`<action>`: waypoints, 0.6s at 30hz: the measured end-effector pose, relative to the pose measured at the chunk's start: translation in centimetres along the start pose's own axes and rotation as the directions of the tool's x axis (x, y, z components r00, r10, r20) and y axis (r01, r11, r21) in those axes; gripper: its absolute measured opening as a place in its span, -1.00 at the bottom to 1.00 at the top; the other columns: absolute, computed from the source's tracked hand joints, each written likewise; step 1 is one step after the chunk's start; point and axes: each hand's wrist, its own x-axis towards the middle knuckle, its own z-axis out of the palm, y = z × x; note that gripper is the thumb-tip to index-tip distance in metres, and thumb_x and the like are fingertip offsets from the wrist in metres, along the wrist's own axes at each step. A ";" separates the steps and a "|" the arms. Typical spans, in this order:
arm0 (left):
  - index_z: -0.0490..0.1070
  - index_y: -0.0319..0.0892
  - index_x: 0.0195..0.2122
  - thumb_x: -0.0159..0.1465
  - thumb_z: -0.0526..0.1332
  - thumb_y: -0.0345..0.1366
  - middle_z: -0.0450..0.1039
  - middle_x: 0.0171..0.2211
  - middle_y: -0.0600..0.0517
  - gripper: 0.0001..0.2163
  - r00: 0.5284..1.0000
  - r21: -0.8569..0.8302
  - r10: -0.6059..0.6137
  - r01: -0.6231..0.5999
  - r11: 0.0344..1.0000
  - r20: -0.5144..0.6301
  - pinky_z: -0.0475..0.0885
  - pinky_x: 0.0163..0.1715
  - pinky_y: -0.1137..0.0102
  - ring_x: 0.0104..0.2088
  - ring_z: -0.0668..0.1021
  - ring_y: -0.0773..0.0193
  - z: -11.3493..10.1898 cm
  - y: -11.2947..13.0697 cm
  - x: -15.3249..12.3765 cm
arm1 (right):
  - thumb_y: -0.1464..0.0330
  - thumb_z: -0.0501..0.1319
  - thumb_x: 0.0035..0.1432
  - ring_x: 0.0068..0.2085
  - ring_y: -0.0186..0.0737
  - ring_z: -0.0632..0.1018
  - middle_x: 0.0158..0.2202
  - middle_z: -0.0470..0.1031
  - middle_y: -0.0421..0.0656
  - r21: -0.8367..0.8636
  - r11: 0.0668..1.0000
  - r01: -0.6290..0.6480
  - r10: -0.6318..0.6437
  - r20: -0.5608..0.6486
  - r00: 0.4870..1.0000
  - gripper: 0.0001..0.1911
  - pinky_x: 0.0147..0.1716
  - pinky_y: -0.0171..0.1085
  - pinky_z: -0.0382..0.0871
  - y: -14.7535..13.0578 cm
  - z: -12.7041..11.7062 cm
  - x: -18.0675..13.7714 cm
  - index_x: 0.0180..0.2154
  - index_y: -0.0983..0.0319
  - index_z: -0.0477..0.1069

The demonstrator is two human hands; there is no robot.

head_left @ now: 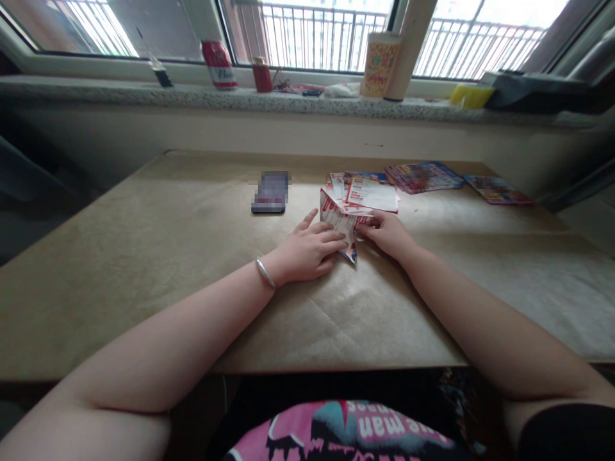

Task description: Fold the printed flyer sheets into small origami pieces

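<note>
A folded piece of red-and-white printed paper (340, 221) lies on the brown paper-covered table (168, 256), with one flap standing up. My left hand (307, 251), a silver bangle on its wrist, lies flat on the paper's left part with fingers stretched out, pressing it down. My right hand (387, 232) pinches the paper's right edge between thumb and fingers. Just behind the folded piece rests a small pile of similar red-and-white sheets (368, 192).
A dark phone (270, 192) lies left of the sheets. Colourful leaflets (423, 176) and another (497, 189) lie at the back right. On the windowsill stand a red can (220, 64), a small red jar (262, 75), a paper cup (380, 64) and a yellow sponge (471, 96).
</note>
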 end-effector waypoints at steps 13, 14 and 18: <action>0.43 -0.02 0.06 0.26 0.12 -0.32 0.49 0.01 0.02 -0.66 1.000 -0.051 -0.005 0.005 0.999 -0.007 -0.16 0.32 -0.04 0.10 0.44 0.13 0.2 -0.2 0.2 | 0.36 0.29 0.00 -0.35 -0.21 0.56 -0.30 0.62 -0.12 -0.141 0.990 0.018 -0.011 0.046 0.999 -0.79 -0.30 -0.25 0.44 0.8 0.3 0.5 -0.25 0.27 0.52; 0.42 -0.02 0.06 0.26 0.12 -0.32 0.49 0.01 0.01 -0.66 1.000 -0.053 -0.006 0.006 0.999 -0.006 -0.17 0.32 -0.04 0.10 0.43 0.12 0.2 -0.2 0.1 | 0.36 0.29 0.00 -0.36 -0.21 0.56 -0.31 0.62 -0.12 -0.147 0.989 0.017 -0.010 0.050 0.999 -0.79 -0.32 -0.26 0.43 0.7 0.3 0.5 -0.25 0.27 0.53; 0.42 -0.07 0.04 0.26 0.12 -0.32 0.49 0.02 0.00 -0.67 1.000 -0.062 -0.013 0.013 0.998 0.000 -0.22 0.33 -0.06 0.12 0.42 0.12 0.2 -0.2 0.1 | 0.36 0.28 0.01 -0.35 -0.21 0.54 -0.30 0.62 -0.13 -0.152 0.987 0.045 -0.038 0.045 0.998 -0.78 -0.30 -0.25 0.42 0.4 0.1 0.3 -0.24 0.25 0.55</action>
